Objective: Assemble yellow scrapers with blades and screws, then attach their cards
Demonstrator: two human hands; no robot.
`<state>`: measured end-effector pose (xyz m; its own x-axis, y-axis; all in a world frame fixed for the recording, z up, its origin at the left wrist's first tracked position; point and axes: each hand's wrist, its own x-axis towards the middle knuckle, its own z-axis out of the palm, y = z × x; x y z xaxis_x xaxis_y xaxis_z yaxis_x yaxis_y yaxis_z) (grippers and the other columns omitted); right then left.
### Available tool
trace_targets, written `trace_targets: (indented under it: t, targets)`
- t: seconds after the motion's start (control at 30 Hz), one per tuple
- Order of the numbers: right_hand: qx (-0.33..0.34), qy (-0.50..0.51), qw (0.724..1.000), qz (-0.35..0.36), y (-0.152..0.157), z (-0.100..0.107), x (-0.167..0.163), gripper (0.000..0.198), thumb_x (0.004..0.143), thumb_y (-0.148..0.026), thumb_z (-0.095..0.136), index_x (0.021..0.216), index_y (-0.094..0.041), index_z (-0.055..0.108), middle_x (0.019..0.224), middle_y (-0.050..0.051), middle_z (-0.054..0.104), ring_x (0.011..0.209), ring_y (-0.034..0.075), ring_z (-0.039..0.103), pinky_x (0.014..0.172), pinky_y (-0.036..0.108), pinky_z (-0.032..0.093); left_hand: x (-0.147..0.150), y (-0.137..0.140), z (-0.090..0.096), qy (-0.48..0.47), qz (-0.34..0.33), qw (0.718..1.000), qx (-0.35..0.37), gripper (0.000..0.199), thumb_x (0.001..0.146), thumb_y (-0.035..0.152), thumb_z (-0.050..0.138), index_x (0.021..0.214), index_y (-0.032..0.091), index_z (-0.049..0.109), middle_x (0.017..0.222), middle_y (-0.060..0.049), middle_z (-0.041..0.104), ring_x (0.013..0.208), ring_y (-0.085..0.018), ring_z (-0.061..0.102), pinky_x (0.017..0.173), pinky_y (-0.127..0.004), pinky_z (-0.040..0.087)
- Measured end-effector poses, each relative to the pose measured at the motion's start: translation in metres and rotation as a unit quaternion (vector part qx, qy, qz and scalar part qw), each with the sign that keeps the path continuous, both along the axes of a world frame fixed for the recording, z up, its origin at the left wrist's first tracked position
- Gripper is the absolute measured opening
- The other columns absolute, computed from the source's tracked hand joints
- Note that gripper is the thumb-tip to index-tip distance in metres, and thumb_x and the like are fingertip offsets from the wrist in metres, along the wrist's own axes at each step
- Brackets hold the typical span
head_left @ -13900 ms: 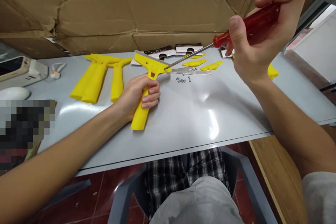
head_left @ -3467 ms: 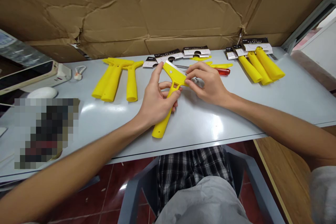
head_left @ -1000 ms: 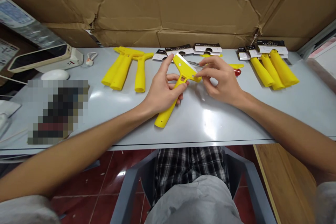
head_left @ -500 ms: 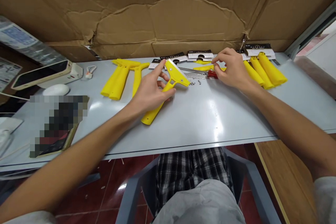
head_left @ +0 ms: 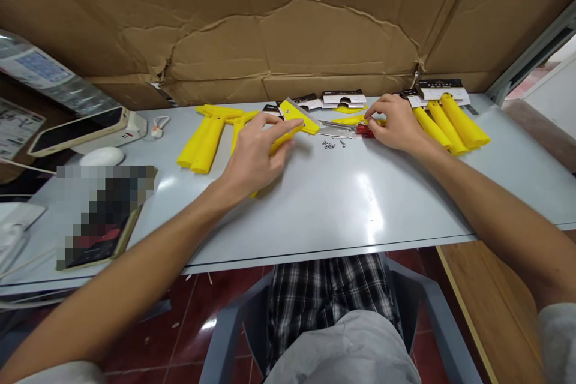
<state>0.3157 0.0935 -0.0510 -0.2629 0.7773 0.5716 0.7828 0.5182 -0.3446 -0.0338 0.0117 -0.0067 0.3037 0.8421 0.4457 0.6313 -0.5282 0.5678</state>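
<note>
My left hand [head_left: 256,156] is closed round the handle of a yellow scraper [head_left: 294,115]. The index finger lies along the scraper's head, which has a metal blade at its far edge and a screw showing. Most of the handle is hidden under the hand. Over to the right, the fingers of my right hand [head_left: 393,122] are curled on the red handle of a screwdriver [head_left: 363,129], its shaft pointing left beside flat metal blades [head_left: 335,132]. Several small screws [head_left: 328,144] lie in front of the blades. Another yellow piece [head_left: 353,119] lies just behind the screwdriver.
More yellow scraper handles [head_left: 204,141] lie to the left. Yellow handles with black-and-white cards [head_left: 463,123] lie at the right; another card [head_left: 344,98] is at the back. A cardboard sheet [head_left: 270,42] stands behind the table. Phone [head_left: 78,129], mouse [head_left: 102,156] and bottle [head_left: 42,69] are leftward.
My left hand has turned over the scraper, its index finger now across the head, and the handle has become mostly covered. My right hand has lowered slightly onto the screwdriver handle.
</note>
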Motion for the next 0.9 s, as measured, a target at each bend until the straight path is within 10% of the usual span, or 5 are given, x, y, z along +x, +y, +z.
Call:
trace_targets:
  t: [0.3, 0.47, 0.6, 0.9]
  targets:
    - [-0.016, -0.003, 1.0, 0.011, -0.003, 0.003, -0.001, 0.029, 0.093, -0.051, 0.069, 0.092, -0.022, 0.076, 0.103, 0.014, 0.067, 0.105, 0.031, 0.061, 0.109, 0.064, 0.052, 0.004, -0.004, 0.004, -0.118, -0.027, 0.982, -0.147, 0.037, 0.093, 0.03, 0.077, 0.129, 0.028, 0.079, 0.12, -0.011, 0.071, 0.088, -0.025, 0.074, 0.084, -0.044, 0.064]
    - [-0.007, 0.005, 1.0, 0.017, -0.004, 0.003, -0.003, 0.031, 0.092, -0.052, 0.07, 0.091, -0.022, 0.077, 0.103, 0.014, 0.068, 0.104, 0.03, 0.06, 0.109, 0.063, 0.053, 0.012, -0.005, 0.001, -0.286, -0.093, 0.868, -0.396, 0.051, 0.097, 0.028, 0.075, 0.145, 0.019, 0.061, 0.1, -0.011, 0.078, 0.073, -0.022, 0.076, 0.071, -0.039, 0.065]
    - [-0.01, 0.008, 1.0, 0.023, -0.005, 0.004, -0.004, 0.03, 0.093, -0.051, 0.07, 0.092, -0.022, 0.077, 0.104, 0.013, 0.067, 0.105, 0.03, 0.06, 0.111, 0.063, 0.052, 0.018, -0.005, -0.001, -0.362, -0.087, 0.808, -0.456, 0.046, 0.094, 0.021, 0.076, 0.136, 0.023, 0.058, 0.115, -0.015, 0.082, 0.073, -0.019, 0.074, 0.062, -0.032, 0.061]
    - [-0.019, -0.024, 0.999, 0.022, -0.011, 0.009, -0.009, 0.019, 0.091, -0.04, 0.069, 0.092, -0.023, 0.077, 0.104, 0.013, 0.068, 0.103, 0.03, 0.06, 0.108, 0.063, 0.052, 0.016, -0.005, -0.009, -0.34, -0.089, 0.861, -0.368, 0.041, 0.094, 0.036, 0.083, 0.127, 0.028, 0.06, 0.121, -0.01, 0.074, 0.062, -0.009, 0.064, 0.051, -0.024, 0.052]
